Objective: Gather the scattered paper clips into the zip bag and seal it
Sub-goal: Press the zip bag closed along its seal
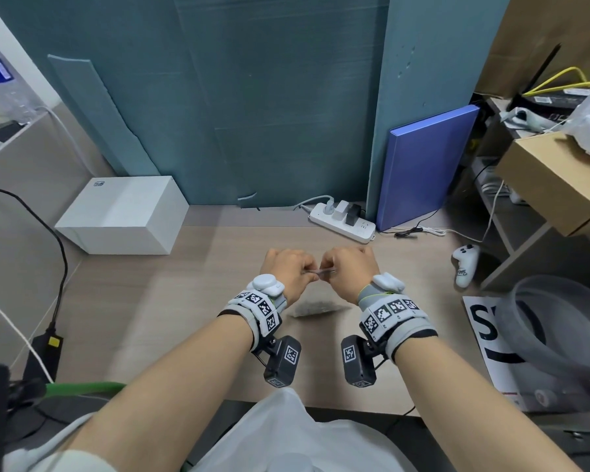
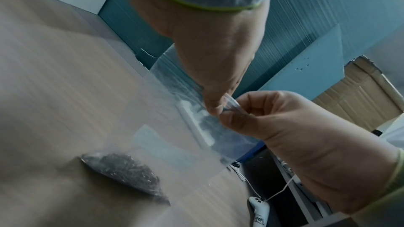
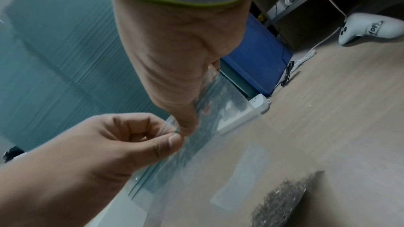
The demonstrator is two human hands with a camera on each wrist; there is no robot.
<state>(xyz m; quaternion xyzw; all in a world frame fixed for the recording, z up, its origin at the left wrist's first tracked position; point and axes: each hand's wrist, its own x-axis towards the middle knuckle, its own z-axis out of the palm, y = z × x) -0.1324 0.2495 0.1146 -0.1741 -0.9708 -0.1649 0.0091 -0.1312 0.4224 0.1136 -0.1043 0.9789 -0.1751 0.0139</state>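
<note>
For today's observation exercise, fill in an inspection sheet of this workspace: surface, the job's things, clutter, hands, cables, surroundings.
Surface: wooden desk; no loose clips seen on it.
Job's things: clear zip bag held up by its top edge, bottom near the desk; paper clips heaped in its bottom. Whether the seal is closed cannot be told.
Clutter: white box, controller, blue folder, cardboard box.
Hands: left hand and right hand both pinch the bag's top edge, close together.
Cables: power strip with plugs; black cable at left; white cord at right.
Surroundings: teal panels behind; shelves at right.
</note>
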